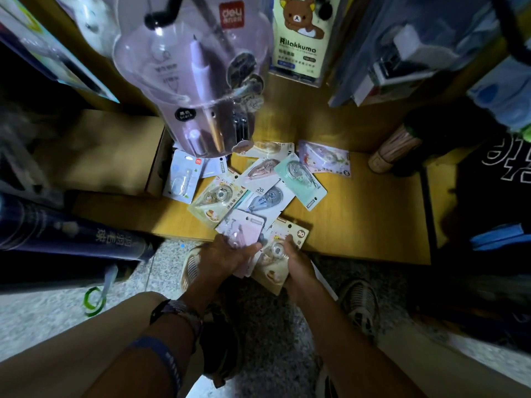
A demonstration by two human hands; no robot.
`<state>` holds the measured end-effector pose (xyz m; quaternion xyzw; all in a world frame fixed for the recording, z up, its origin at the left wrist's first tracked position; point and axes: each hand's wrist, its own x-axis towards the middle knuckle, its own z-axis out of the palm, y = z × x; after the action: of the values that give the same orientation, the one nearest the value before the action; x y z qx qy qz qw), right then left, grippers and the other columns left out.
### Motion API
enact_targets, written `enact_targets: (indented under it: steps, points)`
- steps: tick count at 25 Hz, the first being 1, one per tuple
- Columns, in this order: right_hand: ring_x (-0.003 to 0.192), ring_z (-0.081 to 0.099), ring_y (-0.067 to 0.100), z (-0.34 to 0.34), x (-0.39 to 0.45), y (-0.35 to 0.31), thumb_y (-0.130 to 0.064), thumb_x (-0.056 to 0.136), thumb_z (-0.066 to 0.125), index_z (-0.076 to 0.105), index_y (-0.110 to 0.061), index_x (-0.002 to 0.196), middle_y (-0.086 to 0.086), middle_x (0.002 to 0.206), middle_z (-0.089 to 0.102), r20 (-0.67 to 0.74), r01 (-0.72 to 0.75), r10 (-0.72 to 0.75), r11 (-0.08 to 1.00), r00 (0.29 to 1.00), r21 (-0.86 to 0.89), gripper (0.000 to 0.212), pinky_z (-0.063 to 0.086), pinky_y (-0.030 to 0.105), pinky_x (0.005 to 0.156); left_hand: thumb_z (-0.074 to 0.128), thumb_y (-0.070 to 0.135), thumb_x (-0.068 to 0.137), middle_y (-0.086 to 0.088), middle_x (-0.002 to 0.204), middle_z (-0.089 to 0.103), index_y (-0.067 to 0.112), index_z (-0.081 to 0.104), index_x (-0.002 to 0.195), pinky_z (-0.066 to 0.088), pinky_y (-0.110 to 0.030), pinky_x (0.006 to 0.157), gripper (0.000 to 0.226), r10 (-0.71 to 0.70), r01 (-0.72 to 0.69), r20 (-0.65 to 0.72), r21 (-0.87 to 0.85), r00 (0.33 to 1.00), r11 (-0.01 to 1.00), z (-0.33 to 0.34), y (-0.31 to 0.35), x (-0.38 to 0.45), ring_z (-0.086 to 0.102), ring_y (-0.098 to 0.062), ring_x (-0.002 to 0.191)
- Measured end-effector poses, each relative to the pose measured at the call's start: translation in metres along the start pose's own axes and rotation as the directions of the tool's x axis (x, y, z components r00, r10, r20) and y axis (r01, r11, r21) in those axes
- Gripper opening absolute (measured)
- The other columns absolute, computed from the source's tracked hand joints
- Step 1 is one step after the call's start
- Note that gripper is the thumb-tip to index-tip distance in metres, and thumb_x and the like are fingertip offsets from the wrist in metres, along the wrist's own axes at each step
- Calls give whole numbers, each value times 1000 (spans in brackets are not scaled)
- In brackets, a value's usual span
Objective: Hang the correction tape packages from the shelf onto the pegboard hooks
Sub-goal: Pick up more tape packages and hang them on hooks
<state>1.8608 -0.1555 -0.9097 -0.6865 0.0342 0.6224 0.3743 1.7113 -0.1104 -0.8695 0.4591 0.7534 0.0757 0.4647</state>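
Observation:
Several correction tape packages lie scattered on the wooden shelf (359,214), among them a mint one (301,180), a yellow one (212,198) and a light blue one (182,179). At the shelf's front edge my left hand (227,255) grips a pink package (242,228). My right hand (297,261) holds a cream package (283,248) marked 30, thumb on its clear blister. Both hands are close together, and more cards seem stacked under them.
Packaged pens (198,79) and a Rilakkuma card (304,38) hang overhead from hooks. A cardboard box (103,150) stands at the left of the shelf and a roll of sticks (393,152) at the right. Dark tubes (71,228) lie lower left. Shoes stand on the speckled floor.

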Motion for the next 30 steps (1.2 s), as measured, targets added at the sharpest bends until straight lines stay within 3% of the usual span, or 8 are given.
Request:
enact_targets:
  steps: [4, 8, 10, 12, 15, 17, 22, 30]
  points:
    - [104, 68, 28, -10, -8, -3, -88, 51, 63, 61, -23, 126, 4, 121, 68, 7, 27, -27, 999, 1000, -30, 100, 53, 49, 95, 80, 69, 57, -13, 77, 73, 4, 71, 78, 48, -28, 68, 69, 38, 74, 329, -320, 943, 945, 1, -11, -8, 68, -29, 74]
    - [110, 64, 28, -26, -26, 1, -93, 42, 61, 66, -25, 119, 1, 123, 67, -78, 139, -151, 980, 985, -142, 103, 51, 49, 97, 87, 60, 57, -7, 98, 76, 19, 76, 104, 50, -33, 77, 63, 2, 177, 481, -326, 876, 929, -8, -21, -40, 68, -20, 83]
    - [108, 65, 29, -34, -42, 0, -87, 59, 59, 68, -22, 116, 4, 121, 67, -73, 153, -170, 968, 983, -196, 86, 53, 48, 95, 86, 54, 64, -3, 106, 75, 22, 74, 111, 51, -32, 83, 58, 44, 182, 531, -367, 846, 912, -11, -24, -55, 69, -18, 94]
    - [109, 63, 29, -38, -57, 1, -59, 90, 55, 67, -18, 115, 8, 121, 67, -42, 218, -232, 953, 972, -212, 50, 52, 44, 95, 83, 39, 74, -6, 112, 74, 16, 73, 114, 51, -32, 87, 47, 110, 166, 514, -461, 851, 872, -12, -21, -68, 69, -19, 101]
    - [112, 61, 31, -39, -66, 7, -40, 99, 49, 65, -10, 122, 13, 123, 66, -164, 299, -333, 932, 928, -205, 40, 49, 42, 97, 81, 24, 78, -11, 105, 75, 9, 74, 108, 57, -35, 85, 35, 110, 207, 477, -562, 872, 801, -7, -10, -83, 71, -25, 100]
    - [108, 63, 30, -41, -72, 9, -37, 99, 51, 68, -16, 113, 10, 118, 69, -142, 292, -316, 942, 938, -163, 30, 50, 46, 96, 82, 20, 77, -13, 104, 75, 8, 74, 106, 58, -37, 82, 33, 124, 161, 430, -567, 894, 808, 0, -7, -86, 71, -28, 97]
    - [103, 67, 28, -58, -70, 13, -38, 100, 47, 64, -22, 122, 8, 117, 71, 309, 91, -34, 981, 951, -173, 32, 55, 39, 81, 86, 22, 71, -6, 100, 76, 12, 74, 104, 55, -41, 88, 37, 150, 41, 340, -493, 928, 869, 16, -4, -76, 70, -28, 100]
    - [99, 67, 30, -71, -47, 10, -46, 98, 48, 69, -26, 108, 8, 111, 72, 280, 68, -6, 975, 960, -213, 31, 51, 44, 88, 84, 22, 75, -8, 103, 76, 11, 74, 106, 57, -38, 88, 35, 209, 40, 413, -519, 887, 854, 18, 0, -73, 71, -27, 99]
